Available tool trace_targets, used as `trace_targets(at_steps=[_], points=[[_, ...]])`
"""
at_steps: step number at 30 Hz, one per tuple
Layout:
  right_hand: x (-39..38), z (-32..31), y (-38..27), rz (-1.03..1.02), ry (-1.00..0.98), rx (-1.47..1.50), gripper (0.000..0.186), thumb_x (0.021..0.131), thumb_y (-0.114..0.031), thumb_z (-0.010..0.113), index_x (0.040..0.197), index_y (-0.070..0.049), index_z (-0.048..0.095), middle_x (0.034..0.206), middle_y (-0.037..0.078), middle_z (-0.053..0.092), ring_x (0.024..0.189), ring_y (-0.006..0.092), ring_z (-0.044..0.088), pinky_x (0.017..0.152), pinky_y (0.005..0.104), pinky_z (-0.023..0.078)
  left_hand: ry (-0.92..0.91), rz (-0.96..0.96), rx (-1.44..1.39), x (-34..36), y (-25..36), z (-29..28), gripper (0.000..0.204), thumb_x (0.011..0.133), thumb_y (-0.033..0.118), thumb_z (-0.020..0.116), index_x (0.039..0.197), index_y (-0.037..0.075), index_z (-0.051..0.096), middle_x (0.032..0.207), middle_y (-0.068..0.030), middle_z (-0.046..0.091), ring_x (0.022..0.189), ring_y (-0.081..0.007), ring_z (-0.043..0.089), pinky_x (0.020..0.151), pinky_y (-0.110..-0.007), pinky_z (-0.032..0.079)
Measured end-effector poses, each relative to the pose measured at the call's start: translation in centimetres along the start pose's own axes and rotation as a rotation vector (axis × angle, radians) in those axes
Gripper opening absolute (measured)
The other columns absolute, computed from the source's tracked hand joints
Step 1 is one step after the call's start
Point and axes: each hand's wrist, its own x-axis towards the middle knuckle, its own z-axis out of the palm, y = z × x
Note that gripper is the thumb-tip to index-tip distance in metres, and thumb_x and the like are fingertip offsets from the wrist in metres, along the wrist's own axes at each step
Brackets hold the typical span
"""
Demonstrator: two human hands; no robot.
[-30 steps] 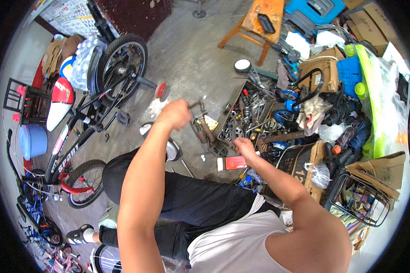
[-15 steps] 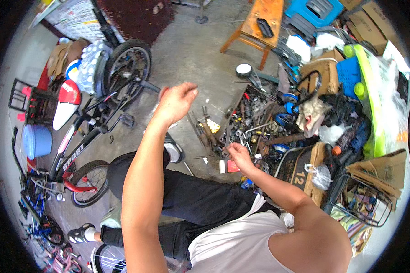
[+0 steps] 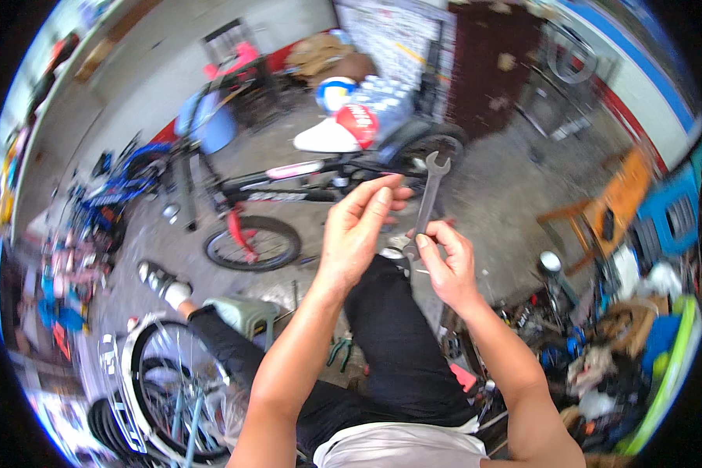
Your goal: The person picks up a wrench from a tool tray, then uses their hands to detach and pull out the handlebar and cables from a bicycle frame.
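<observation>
I find the wrench (image 3: 427, 204) held upright mid-air, its lower end pinched by the right hand (image 3: 451, 264), near the left hand (image 3: 357, 234), fingers bunched, contents unclear; judged stiff, fairly heavy, best gripped mid-shank.

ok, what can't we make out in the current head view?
All in the head view:
Wrench, lower end: partly covered by the right-hand grip.
Left-hand grip, contents if any: curled fingers hide the palm.
Bicycle, crank area: partly behind the left hand.
Tool pile, single pieces: too small and blurred.
White shirt: cut off by the lower edge.
</observation>
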Motion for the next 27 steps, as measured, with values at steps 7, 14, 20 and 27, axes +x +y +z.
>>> trace_targets(at_steps=[7, 14, 20, 27], points=[[4.4, 9.0, -4.0, -0.377, -0.424, -0.139, 0.016, 0.097, -0.015, 0.069, 0.087, -0.003, 0.073, 0.072, 0.009, 0.065, 0.066, 0.0264, 0.065, 0.063, 0.0385, 0.049, 0.243, -0.038, -0.068, -6.7, 1.4, -10.0, 0.024, 0.108, 0.019, 0.062, 0.121, 0.0, 0.07, 0.1, -0.0058, 0.076, 0.094, -0.0118, 0.069, 0.089, -0.029, 0.055], [11.2, 18.5, -0.1, 0.103, -0.603, 0.207, 0.034, 0.106, -0.031, 0.062, 0.094, -0.002, 0.075, 0.067, 0.001, 0.063, 0.062, 0.0088, 0.058, 0.059, 0.0279, 0.046, 0.821, 0.199, 0.483, -12.7, -2.8, -20.6, 0.01, 0.1, 0.008, 0.072, 0.106, -0.001, 0.075, 0.084, 0.0004, 0.067, 0.072, -0.0071, 0.057, 0.069, -0.024, 0.048], [12.0, 24.5, 3.9, 0.734, -0.918, 0.4, 0.059, 0.103, -0.062, 0.055, 0.111, -0.008, 0.074, 0.086, 0.0, 0.067, 0.073, 0.0116, 0.063, 0.068, 0.0282, 0.052, 0.727, 0.143, 0.201, -11.7, 0.8, -21.8, 0.038, 0.114, 0.031, 0.05, 0.119, 0.0, 0.072, 0.098, -0.0066, 0.076, 0.073, -0.008, 0.062, 0.068, -0.025, 0.051], [11.1, 26.7, 1.6, 0.521, -0.82, 0.72, 0.04, 0.113, -0.04, 0.05, 0.121, -0.005, 0.069, 0.106, 0.004, 0.073, 0.096, 0.0132, 0.068, 0.088, 0.031, 0.054, 0.527, 0.031, 0.764, -7.0, -1.6, -19.9, 0.013, 0.096, 0.011, 0.074, 0.106, 0.002, 0.078, 0.091, -0.0154, 0.074, 0.075, -0.0212, 0.072, 0.07, -0.036, 0.055]])
